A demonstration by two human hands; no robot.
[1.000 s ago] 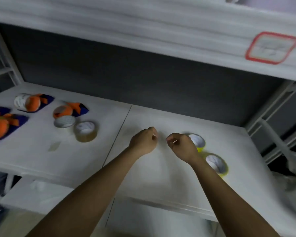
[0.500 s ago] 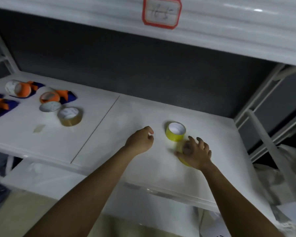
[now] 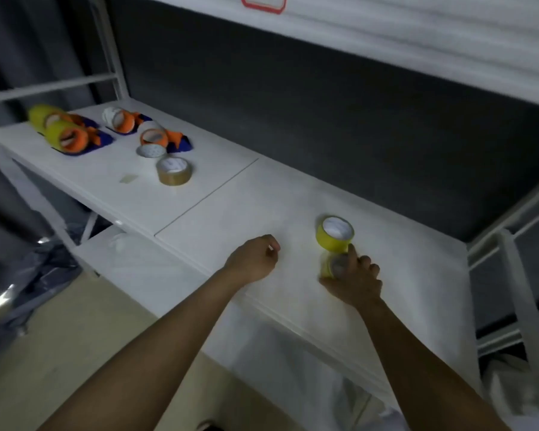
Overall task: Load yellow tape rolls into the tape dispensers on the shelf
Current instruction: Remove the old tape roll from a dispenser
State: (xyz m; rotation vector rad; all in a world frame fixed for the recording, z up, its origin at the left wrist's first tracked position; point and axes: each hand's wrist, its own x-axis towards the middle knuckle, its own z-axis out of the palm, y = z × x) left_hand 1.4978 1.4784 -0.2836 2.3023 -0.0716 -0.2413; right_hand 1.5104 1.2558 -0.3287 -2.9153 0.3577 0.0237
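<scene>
Right hand (image 3: 353, 283) has its grip wrapped around a yellow roll (image 3: 328, 265) down on the shelf (image 3: 262, 200), fingers over the top and thumb on the near side, so it's clamped on that roll, though the roll itself is blurry and mostly covered. A second yellow roll (image 3: 335, 234) lies flat just behind it, white core facing up, right up against the index fingertip; can't tell if they actually touch. Left hand (image 3: 254, 259) is well off to the left of that second roll, curled into a loose fist with nothing in it, resting at or just above the shelf surface. Way over to the left of the second roll, past the seam in the shelf, is a brown roll (image 3: 173, 171) lying flat, with a white roll (image 3: 151, 150) just behind it and a small scrap (image 3: 128, 178) to its left. Behind those, the dispensers: two orange and blue ones already carrying yellow tape (image 3: 66, 135) at the far left end, and two more (image 3: 156, 136) nearer the brown roll with whitish rolls on them. A red-bordered label (image 3: 263, 1) is stuck on the upper shelf edge.
</scene>
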